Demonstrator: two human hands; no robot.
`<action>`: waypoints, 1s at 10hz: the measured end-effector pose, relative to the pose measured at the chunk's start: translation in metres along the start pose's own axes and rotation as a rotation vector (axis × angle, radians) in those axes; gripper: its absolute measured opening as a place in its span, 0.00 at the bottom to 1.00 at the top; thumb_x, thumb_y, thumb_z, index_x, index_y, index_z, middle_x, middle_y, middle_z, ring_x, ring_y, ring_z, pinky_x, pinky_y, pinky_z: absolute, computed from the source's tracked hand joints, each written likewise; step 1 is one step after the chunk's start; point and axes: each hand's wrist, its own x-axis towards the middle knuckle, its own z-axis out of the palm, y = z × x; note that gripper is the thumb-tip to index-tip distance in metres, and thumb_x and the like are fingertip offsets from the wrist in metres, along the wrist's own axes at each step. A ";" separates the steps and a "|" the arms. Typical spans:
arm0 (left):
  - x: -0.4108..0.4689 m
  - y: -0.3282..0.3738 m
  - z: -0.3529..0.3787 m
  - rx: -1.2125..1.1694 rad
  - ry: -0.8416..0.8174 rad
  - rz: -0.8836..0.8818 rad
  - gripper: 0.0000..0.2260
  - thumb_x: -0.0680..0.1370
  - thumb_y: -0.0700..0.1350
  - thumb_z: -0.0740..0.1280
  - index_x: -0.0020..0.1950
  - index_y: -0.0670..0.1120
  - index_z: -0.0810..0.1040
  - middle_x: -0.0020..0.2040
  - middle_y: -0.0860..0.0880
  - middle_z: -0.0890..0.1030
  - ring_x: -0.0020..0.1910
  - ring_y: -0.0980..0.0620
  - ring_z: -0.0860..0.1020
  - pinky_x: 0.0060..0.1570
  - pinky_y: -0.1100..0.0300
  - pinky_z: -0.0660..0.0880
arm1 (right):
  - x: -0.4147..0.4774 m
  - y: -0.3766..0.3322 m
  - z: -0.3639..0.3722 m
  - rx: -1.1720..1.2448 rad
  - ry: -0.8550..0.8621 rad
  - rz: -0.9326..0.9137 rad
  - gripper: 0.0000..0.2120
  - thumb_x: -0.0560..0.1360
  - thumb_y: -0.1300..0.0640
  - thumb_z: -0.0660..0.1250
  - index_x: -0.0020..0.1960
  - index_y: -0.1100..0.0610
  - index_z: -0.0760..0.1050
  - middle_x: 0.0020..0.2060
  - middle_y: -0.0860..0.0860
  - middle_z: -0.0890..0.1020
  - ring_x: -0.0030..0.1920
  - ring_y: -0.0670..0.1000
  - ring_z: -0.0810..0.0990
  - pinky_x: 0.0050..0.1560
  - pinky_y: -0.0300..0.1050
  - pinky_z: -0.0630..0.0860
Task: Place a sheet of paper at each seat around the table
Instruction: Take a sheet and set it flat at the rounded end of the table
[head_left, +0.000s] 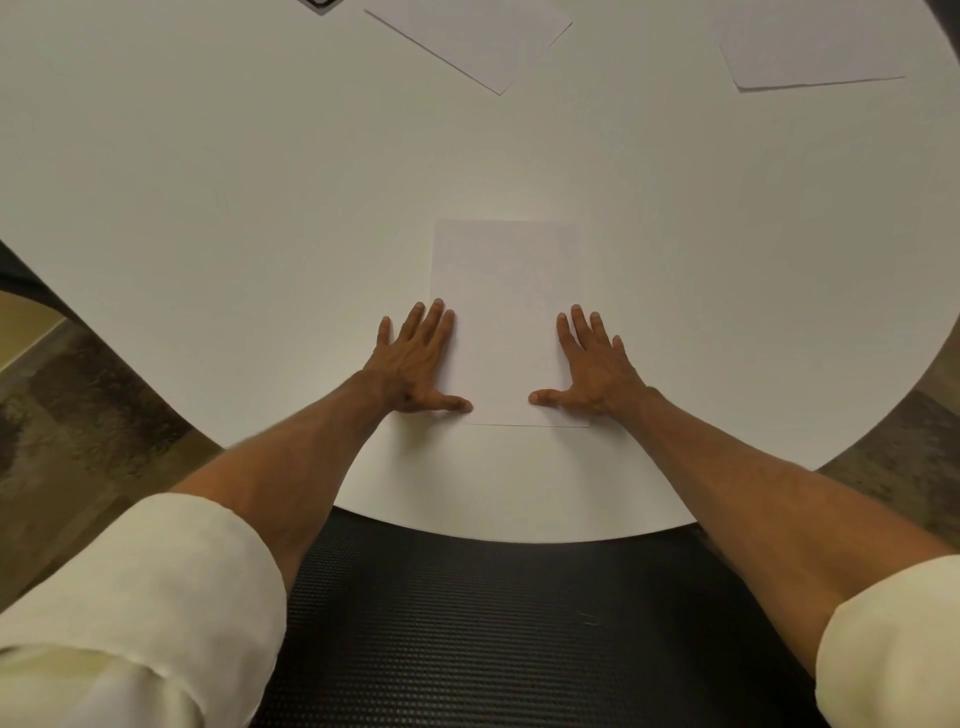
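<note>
Low in the centre of the frame, the sheet of paper (509, 322) lies flat on the round white table (208, 208). The left hand (418, 358) and right hand (592, 364) press its side edges, fingers spread and grasping nothing, seemingly squaring it to the black chair (493, 623) below. Two other sheets (467, 36) lie along the top.

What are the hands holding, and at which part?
Nothing is gripped. Both hands, left and right, lie flat, pressing the sheet at its side edges.

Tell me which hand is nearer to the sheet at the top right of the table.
Right. The right hand lies below that sheet; the left hand is further left.
</note>
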 end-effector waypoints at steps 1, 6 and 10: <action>0.000 0.000 0.002 0.000 -0.009 -0.014 0.57 0.63 0.78 0.56 0.77 0.47 0.35 0.78 0.48 0.36 0.77 0.41 0.37 0.72 0.33 0.44 | 0.001 -0.001 0.000 0.000 -0.005 0.001 0.57 0.66 0.28 0.64 0.78 0.53 0.34 0.77 0.52 0.35 0.77 0.56 0.34 0.76 0.61 0.42; 0.001 -0.005 0.002 -0.071 -0.036 -0.013 0.57 0.63 0.78 0.59 0.77 0.48 0.35 0.78 0.50 0.34 0.77 0.40 0.36 0.71 0.32 0.44 | 0.003 -0.003 0.000 0.022 -0.011 0.002 0.57 0.66 0.28 0.65 0.78 0.54 0.35 0.77 0.53 0.35 0.77 0.58 0.34 0.75 0.63 0.41; 0.003 -0.005 0.003 -0.085 -0.040 -0.013 0.57 0.63 0.77 0.60 0.77 0.48 0.34 0.78 0.49 0.34 0.77 0.40 0.35 0.70 0.31 0.43 | 0.006 0.000 0.005 -0.001 -0.003 0.000 0.58 0.65 0.27 0.64 0.78 0.53 0.35 0.77 0.53 0.35 0.77 0.58 0.35 0.75 0.63 0.41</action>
